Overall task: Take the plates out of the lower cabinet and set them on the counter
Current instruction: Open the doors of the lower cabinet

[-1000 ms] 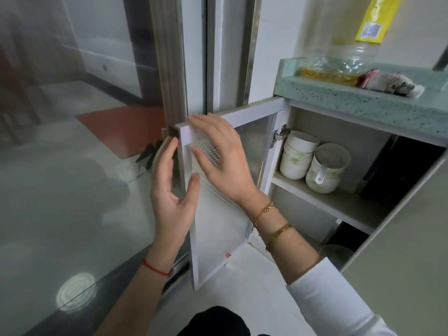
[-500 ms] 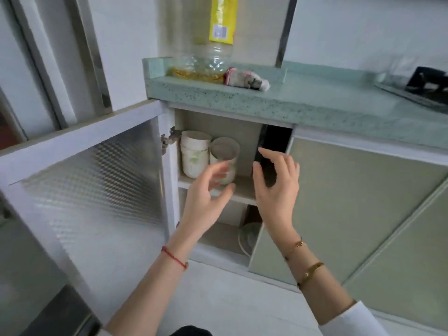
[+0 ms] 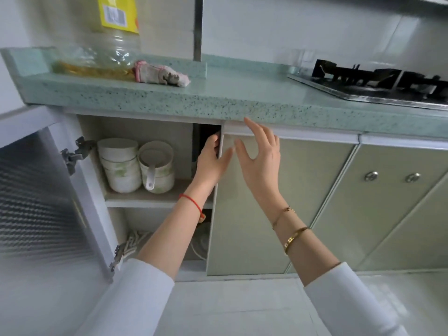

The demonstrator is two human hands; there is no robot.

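Lower cabinet (image 3: pixel 155 166): left door (image 3: pixel 43 195) swung wide open; right door (image 3: pixel 278 202) nearly shut, its free edge just ajar.
Left hand (image 3: pixel 212 161): fingers curled around the free edge of the right door near its top corner, clamped on that edge; red string at the wrist.
Right hand (image 3: pixel 260 158): fingers spread apart, holding nothing, over the front face of the right door just below the counter's front edge; two gold bracelets at the wrist.
Upper shelf (image 3: pixel 150 197): stacked white bowls (image 3: pixel 120 166) at the left end; cups with a spoon (image 3: pixel 157 166) touching beside them.
Plates (image 3: pixel 201 243): white rims partly visible in the lower compartment, at its right side behind the left forearm; count cannot be told.
Counter (image 3: pixel 230 93): oil bottle (image 3: pixel 114 44) and crumpled cloth (image 3: pixel 162 75) toward the left back corner; gas hob (image 3: pixel 375 81) at the right end.
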